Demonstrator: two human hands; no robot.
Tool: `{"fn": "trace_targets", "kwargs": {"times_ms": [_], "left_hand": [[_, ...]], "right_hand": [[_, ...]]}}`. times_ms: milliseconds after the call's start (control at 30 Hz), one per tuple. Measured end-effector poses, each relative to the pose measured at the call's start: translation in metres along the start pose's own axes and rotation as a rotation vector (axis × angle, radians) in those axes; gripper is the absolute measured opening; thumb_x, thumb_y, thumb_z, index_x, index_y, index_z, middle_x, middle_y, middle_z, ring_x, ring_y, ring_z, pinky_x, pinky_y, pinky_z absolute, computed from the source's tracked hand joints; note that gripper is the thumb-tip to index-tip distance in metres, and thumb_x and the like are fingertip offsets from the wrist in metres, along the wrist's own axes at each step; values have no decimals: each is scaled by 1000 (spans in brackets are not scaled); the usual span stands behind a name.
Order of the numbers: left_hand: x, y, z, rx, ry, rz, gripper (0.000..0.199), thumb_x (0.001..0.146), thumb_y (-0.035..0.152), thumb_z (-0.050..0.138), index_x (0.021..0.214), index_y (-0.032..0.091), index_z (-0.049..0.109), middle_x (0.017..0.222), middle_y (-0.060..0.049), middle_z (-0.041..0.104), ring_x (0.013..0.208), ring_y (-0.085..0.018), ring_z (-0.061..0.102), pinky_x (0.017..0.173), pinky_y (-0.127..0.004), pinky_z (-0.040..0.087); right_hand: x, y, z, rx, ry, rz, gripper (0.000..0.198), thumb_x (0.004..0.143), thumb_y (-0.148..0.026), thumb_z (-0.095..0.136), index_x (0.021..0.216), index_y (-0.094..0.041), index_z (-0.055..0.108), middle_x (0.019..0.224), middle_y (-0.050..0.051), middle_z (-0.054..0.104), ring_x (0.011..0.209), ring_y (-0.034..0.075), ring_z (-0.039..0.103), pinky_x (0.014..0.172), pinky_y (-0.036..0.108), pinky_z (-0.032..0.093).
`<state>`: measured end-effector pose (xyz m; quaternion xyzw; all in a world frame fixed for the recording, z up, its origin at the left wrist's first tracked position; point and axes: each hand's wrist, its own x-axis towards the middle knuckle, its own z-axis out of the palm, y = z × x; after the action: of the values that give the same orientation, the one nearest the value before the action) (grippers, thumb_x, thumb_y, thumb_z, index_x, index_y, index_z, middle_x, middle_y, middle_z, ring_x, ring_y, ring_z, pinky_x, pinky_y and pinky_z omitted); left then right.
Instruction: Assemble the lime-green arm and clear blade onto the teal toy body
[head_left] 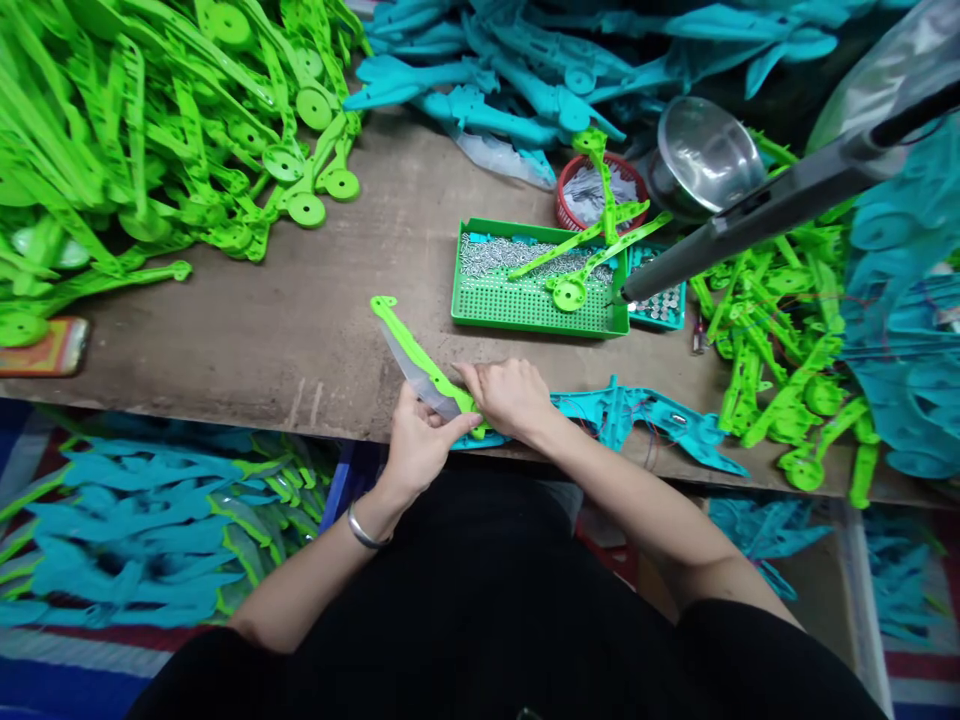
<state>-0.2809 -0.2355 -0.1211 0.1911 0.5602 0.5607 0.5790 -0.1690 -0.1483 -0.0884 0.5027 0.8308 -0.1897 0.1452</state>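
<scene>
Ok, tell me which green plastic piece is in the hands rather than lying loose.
The long green piece at the table's front edge: left hand and right hand both grip its near end. The others lie in heaps or across the green tray.

No lettering, label, brand mark, number or sign can be read anywhere in the frame
</scene>
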Motion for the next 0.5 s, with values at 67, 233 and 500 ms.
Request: {"fn": "trace_targets", "kwargs": {"times_ms": [67,233,500], "left_hand": [[-1,-1,1,3,1,13,69,53,20,92,104,21,47,92,1,73,83,-15,73,77,-28,59],[-6,-4,-1,71,-103,-80,62,58,23,91,109,17,56,102,-6,76,94,-20,73,88,-34,58],[-8,-4,5,117,-133,-61,47,64,28,89,103,13,67,100,-7,77,93,-22,73,91,-36,57]], "right_hand": [[2,1,-1,11,-6,-2,72,104,-55,15,102,-19,77,100,19,77,96,33,73,82,42,52],[3,3,-8,-24,-26,-66,69,105,-48,11,114,-21,73,106,18,76,99,34,72,83,43,51],[13,11,-6,-66,-12,-197,55,106,-39,17,132,-23,62,107,15,75,93,29,70,73,33,42]]}}
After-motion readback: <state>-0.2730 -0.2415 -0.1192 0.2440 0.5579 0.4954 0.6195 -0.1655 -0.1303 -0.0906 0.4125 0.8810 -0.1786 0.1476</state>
